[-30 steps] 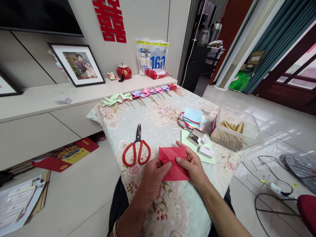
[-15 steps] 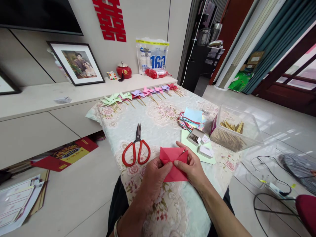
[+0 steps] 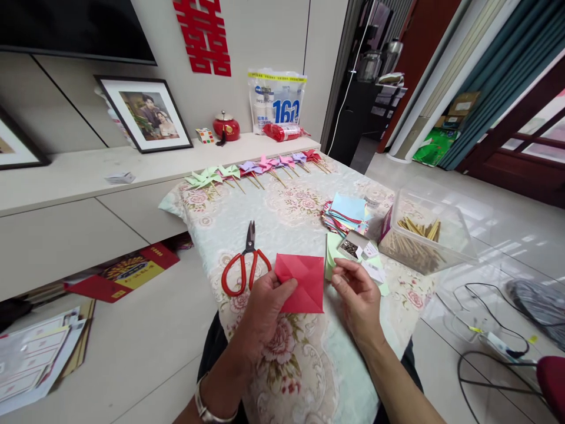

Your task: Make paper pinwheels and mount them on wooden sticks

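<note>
A creased red paper square (image 3: pixel 301 282) lies flat on the floral tablecloth (image 3: pixel 304 377), pinched at its near left edge by the left hand (image 3: pixel 263 306). The right hand (image 3: pixel 359 291) hovers just beside it, fingers loosely curled, apparently empty. Red-handled scissors (image 3: pixel 245 265) lie to the left.

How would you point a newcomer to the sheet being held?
On the floral tablecloth, look just right of the red scissors. The red paper there is pinched by the left hand: one creased square, apart from the multicoloured stack.
</note>
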The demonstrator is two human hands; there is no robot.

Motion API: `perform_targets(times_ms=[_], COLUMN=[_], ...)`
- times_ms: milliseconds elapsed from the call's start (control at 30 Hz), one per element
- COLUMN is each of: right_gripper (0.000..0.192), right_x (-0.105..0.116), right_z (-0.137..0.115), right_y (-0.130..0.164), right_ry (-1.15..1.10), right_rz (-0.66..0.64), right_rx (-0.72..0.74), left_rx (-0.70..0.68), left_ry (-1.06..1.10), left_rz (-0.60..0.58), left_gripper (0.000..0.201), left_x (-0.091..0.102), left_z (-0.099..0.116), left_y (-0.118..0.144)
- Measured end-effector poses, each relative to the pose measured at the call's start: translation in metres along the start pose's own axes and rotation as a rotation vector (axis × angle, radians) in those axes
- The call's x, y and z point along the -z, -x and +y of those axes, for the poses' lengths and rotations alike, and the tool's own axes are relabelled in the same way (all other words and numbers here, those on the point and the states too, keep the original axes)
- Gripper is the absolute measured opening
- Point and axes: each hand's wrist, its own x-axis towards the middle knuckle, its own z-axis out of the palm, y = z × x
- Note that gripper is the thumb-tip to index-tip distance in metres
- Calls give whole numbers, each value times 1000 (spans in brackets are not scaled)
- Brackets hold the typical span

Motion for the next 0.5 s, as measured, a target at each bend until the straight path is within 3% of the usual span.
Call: perform_targets(times_ms=[100,200,333,500], right_gripper=[10,15,22,23], right_x=[0,-1,-5,-5], right_z=[-5,-7,-7,-9], right_y=[3,5,6,6], right_ry=[234,361,405,434], right_rz=[-106,-282,-428,-485], right_rx=[204,324,382,389], left_rx=[8,28,22,1], left_ry=[26,57,72,20], left_rz=[-4,-30,-80,-61], left_gripper=[33,31,25,21], left_x=[5,8,9,9], left_z=[5,8,10,8], left_y=[-2,-2,0,-2])
